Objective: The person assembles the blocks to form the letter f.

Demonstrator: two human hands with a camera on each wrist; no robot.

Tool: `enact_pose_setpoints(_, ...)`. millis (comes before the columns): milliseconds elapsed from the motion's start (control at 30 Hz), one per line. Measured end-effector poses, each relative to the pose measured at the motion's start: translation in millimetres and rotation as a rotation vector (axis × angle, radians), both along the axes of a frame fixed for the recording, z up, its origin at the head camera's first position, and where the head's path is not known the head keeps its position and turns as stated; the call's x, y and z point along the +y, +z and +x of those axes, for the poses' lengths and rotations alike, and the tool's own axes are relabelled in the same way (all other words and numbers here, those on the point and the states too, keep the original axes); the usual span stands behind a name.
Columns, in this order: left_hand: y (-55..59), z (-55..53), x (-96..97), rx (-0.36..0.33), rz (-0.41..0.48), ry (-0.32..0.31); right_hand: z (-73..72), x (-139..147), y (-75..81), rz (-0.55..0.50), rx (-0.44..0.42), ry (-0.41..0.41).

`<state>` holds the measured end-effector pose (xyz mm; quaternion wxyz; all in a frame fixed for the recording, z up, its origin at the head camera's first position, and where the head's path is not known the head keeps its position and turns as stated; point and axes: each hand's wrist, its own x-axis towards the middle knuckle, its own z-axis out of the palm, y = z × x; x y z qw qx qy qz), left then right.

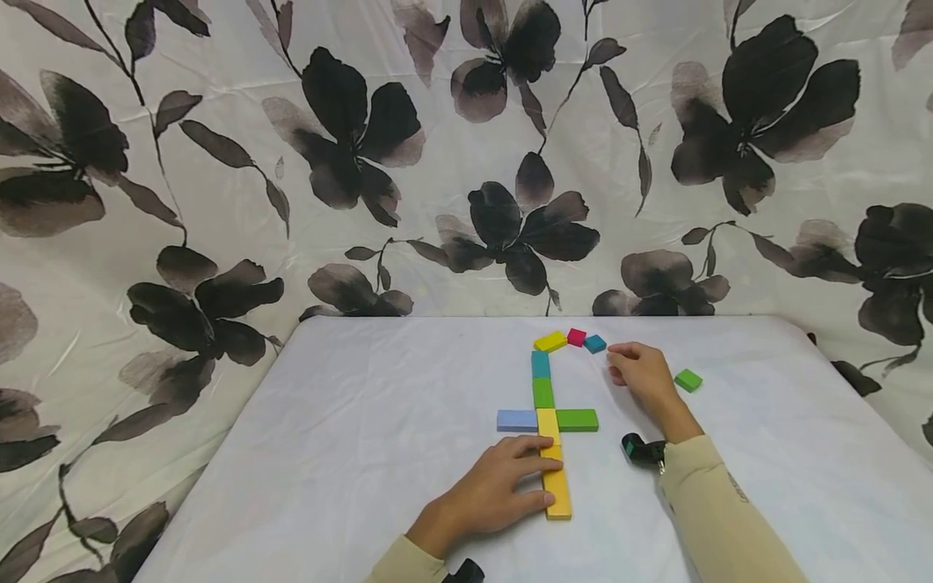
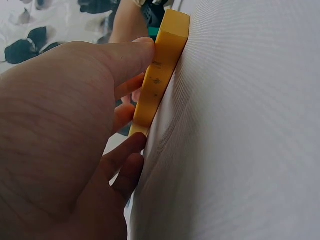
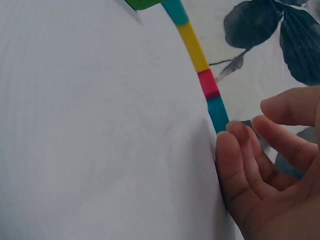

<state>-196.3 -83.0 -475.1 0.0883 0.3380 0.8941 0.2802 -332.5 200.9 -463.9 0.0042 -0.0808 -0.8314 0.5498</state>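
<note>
In the head view, my left hand (image 1: pixel 499 482) rests its fingertips on the yellow blocks (image 1: pixel 558 495) at the near end of a row. Its thumb touches the side of the nearest yellow block (image 2: pixel 162 65) in the left wrist view. My right hand (image 1: pixel 645 376) is beside the small blue block (image 1: pixel 594 344) at the right end of a curve, its fingers bent loosely and nothing visible between them. A red block (image 1: pixel 577 337) and a tilted yellow block (image 1: pixel 550 341) continue that curve. It meets a teal block (image 1: pixel 540 363) and a green block (image 1: pixel 543 393) in the row.
A light blue block (image 1: pixel 517 420) and a long green block (image 1: pixel 577 420) stick out on either side of the row. To the right of my right hand lies a separate small green block (image 1: pixel 688 380). White cloth covers the table (image 1: pixel 350 421); a floral curtain (image 1: pixel 510 162) hangs behind.
</note>
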Motion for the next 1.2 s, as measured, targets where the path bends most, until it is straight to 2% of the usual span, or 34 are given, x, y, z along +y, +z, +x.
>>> enact_pose_setpoints(167,1.3,-2.0,-0.2,0.024,0.008,-0.016,9.3,5.7,7.1,0.016,0.026,0.020)
enact_pose_setpoints(400,0.3,-1.5,3.2,0.028,0.010,-0.026,22.4,21.6,11.4,0.070,0.060,0.003)
enact_pose_setpoints(633,-0.5,-1.5,3.8,0.021,-0.012,0.008,34.8,42.3,13.4,0.116,0.127,-0.004)
enact_pose_setpoints(900,-4.4,-0.9,3.1,0.008,-0.012,0.013,43.4,66.8,11.6,0.194,0.145,-0.064)
enact_pose_setpoints(1200,-5.2,-0.6,3.0,0.028,0.009,0.010,46.0,83.5,9.2,0.215,0.141,-0.095)
